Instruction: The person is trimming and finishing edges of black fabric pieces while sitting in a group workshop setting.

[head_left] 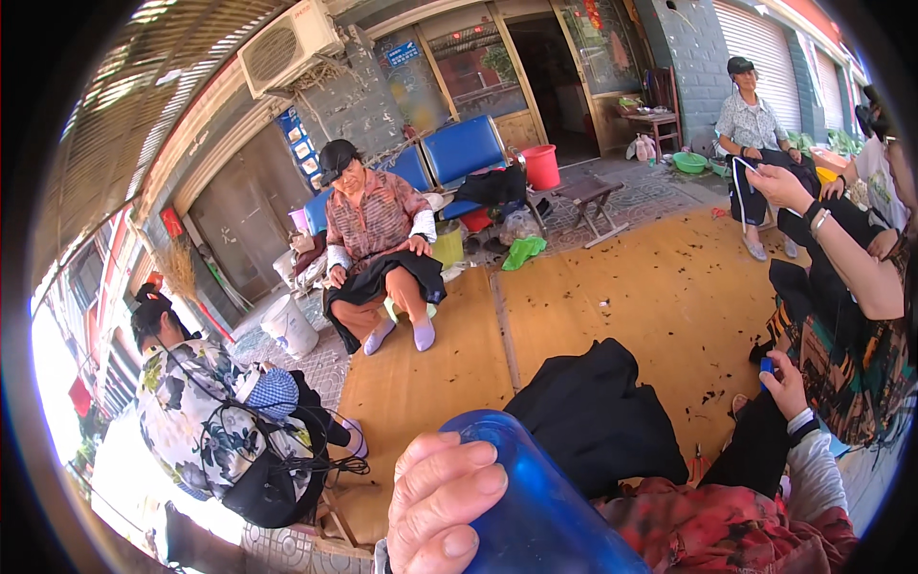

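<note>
I see my left hand [442, 507] wrapped tight around a blue bottle [535, 507], low in the middle, close to my face. My right hand [786, 385] pinches a small blue thing [766, 364] over black cloth [598, 416] on my lap. The cloth lies on a tan mat [612, 306]. A blue square sign [403, 54] hangs over the door. A red bucket [541, 166] stands by blue chairs [464, 150]. A white bucket [289, 325] stands at the left.
</note>
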`<action>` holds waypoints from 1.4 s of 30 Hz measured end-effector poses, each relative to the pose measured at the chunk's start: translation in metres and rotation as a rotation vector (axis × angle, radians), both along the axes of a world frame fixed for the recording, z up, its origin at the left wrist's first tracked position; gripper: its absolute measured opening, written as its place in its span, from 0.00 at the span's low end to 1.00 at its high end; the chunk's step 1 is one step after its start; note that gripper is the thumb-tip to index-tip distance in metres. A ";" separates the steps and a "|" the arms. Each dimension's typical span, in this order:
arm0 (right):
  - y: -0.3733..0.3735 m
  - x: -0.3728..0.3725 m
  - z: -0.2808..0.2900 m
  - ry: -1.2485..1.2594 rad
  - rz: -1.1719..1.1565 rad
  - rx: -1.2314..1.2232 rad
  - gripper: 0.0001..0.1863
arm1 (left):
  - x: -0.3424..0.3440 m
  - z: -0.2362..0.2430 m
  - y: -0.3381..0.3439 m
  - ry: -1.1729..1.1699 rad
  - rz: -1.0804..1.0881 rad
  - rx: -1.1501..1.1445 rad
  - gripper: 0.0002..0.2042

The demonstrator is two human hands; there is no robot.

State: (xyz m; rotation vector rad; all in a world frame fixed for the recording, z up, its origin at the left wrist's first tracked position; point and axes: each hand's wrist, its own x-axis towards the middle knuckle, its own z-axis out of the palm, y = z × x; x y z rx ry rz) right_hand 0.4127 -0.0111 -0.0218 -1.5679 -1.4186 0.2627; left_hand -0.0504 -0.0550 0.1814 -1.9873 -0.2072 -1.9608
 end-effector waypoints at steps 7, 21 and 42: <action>0.001 -0.001 -0.001 0.049 0.004 0.046 0.20 | 0.019 0.018 0.002 -0.144 0.150 0.209 0.23; -0.008 0.009 -0.012 -0.004 -0.091 0.115 0.19 | -0.013 0.036 -0.036 0.220 -0.118 0.033 0.12; -0.015 0.011 -0.006 0.028 -0.041 0.057 0.21 | 0.043 0.038 -0.013 -0.232 0.394 0.294 0.19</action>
